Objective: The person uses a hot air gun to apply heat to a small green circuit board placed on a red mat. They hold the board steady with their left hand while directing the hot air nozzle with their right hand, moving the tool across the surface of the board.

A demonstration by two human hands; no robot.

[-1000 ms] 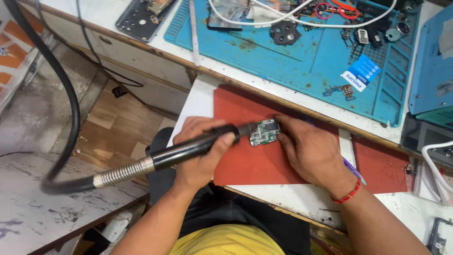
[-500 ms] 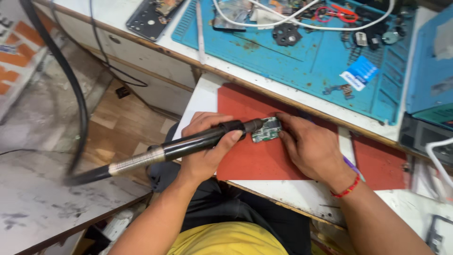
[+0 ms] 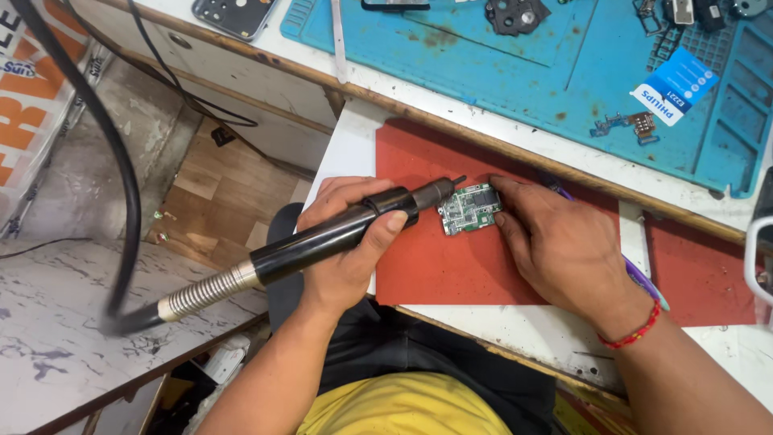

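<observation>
At the far left of the head view, a thick black hose (image 3: 97,137) sweeps down blurred from the top corner, and its upper end is cut off by the frame. It joins a coiled metal spring sleeve (image 3: 205,292) at the rear of the black handpiece (image 3: 338,234). The handpiece's long axis runs from lower left up to upper right, and its narrow tip points toward the upper right, ending just above the top edge of the circuit board (image 3: 469,209). Whether the tip touches the board cannot be told. The left hand (image 3: 348,246) wraps the handpiece, its grip closed around the barrel, fingers curled over the top and thumb underneath; the middle of the barrel is hidden by them. The small green circuit board lies flat on the red mat (image 3: 435,266) on the white table (image 3: 515,334), tilted slightly, its longer side running from lower left to upper right. The right hand (image 3: 564,246) lies palm down just right of the board, fingertips pressing on its right edge, grip flat rather than clasped. A purple pen (image 3: 640,278) is mostly hidden beneath that hand. A red thread bracelet (image 3: 632,332) circles the wrist. Beyond lies a blue work mat (image 3: 515,64) with small parts too small to make out.
</observation>
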